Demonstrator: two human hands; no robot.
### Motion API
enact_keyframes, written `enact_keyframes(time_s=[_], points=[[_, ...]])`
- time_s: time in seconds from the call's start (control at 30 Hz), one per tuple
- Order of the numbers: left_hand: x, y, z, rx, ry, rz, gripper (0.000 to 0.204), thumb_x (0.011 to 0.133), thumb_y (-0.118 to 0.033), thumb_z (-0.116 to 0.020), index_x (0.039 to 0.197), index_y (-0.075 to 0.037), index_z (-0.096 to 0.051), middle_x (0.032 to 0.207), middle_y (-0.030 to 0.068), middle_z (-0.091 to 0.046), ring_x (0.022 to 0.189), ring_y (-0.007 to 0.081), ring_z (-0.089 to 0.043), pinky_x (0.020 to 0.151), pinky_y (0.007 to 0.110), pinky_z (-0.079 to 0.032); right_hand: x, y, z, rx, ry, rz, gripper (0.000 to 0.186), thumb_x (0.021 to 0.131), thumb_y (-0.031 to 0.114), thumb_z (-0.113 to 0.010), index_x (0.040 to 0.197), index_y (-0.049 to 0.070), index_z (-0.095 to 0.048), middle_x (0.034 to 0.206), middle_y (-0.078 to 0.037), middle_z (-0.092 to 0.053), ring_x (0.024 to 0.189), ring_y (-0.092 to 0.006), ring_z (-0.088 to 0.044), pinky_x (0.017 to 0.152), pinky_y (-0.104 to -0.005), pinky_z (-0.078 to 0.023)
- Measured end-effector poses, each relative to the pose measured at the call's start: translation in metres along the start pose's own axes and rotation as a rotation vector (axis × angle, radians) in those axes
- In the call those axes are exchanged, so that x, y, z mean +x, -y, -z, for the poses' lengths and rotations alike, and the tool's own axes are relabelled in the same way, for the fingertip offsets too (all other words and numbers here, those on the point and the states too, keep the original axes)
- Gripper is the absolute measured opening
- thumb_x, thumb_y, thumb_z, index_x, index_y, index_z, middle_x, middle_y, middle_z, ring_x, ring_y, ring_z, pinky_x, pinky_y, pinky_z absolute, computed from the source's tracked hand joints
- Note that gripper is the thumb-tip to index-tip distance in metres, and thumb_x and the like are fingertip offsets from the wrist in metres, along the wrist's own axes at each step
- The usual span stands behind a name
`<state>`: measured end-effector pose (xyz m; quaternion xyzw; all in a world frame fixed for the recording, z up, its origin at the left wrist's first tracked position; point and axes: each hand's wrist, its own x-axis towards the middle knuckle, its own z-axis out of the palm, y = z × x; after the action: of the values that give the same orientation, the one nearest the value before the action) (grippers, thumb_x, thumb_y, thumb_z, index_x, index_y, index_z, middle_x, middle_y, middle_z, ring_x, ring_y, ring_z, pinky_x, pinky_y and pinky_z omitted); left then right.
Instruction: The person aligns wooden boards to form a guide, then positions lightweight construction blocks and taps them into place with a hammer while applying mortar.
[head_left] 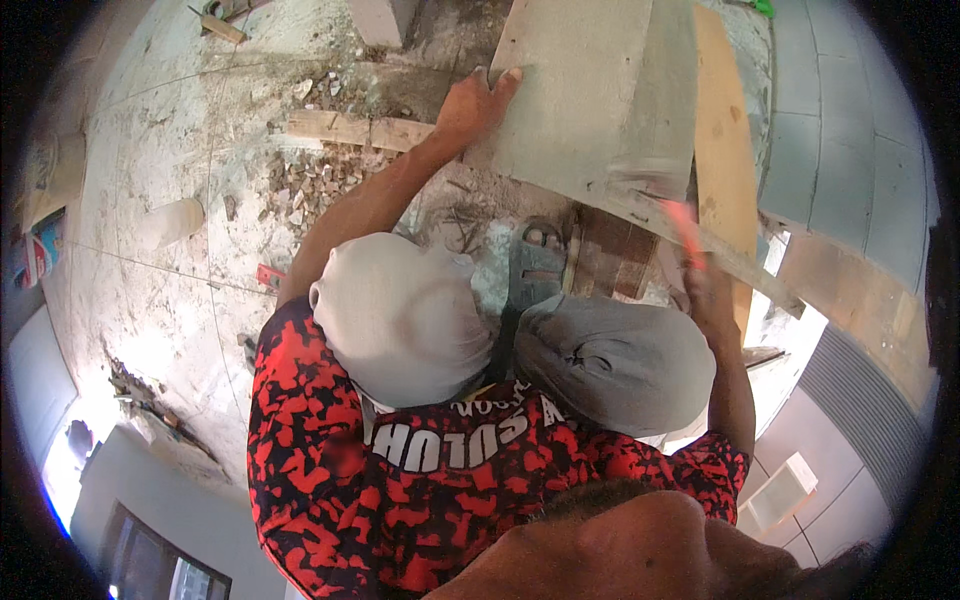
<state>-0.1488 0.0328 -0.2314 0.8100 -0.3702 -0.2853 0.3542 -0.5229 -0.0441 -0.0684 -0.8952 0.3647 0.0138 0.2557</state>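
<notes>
My left hand (478,108) grips the left edge of a wide pale grey board (570,90), its thumb on the top face. Near the board's near right corner, my right hand (706,285) is closed round an orange-handled tool (682,228). Motion smears the tool, and its head is a pale blur over the board, so its kind cannot be made out. Along the near end of the board runs a narrow wooden strip (735,258), slanting down to the right. My two knees in grey trousers are bent below the board.
Broken tile rubble (297,190) and a wooden batten (345,129) lie on the dusty floor at left, near a whitish cylindrical container (175,222). A light plywood strip (722,130) stands right of the board. Brown wooden blocks (612,248) sit beneath its near end.
</notes>
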Motion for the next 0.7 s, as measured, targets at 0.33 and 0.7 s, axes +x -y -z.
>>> enact_keyframes(time_s=[0.33,0.7], points=[[-0.001,-0.001,-0.001,0.055,-0.031,0.012,0.084,0.084,-0.063,-0.039,0.101,0.018,-0.050,0.088,0.0358,-0.058,0.089,0.0453,-0.059,0.074,0.048,-0.048,0.005,-0.002,0.002,-0.017,0.142,-0.112,0.032,0.086,0.033,-0.046,0.090,0.003,-0.052,0.083,-0.022,-0.056,0.077,-0.0421,-0.054,0.065,-0.0428,-0.044],[0.001,-0.006,0.000,0.012,-0.024,0.004,0.084,0.084,-0.063,-0.039,0.098,0.018,-0.051,0.086,0.0360,-0.058,0.088,0.0451,-0.060,0.075,0.048,-0.048,0.011,0.000,0.005,-0.032,-0.068,0.139,0.041,0.088,0.039,-0.047,0.083,-0.001,-0.052,0.082,-0.021,-0.057,0.084,-0.0433,-0.054,0.072,-0.0467,-0.042]])
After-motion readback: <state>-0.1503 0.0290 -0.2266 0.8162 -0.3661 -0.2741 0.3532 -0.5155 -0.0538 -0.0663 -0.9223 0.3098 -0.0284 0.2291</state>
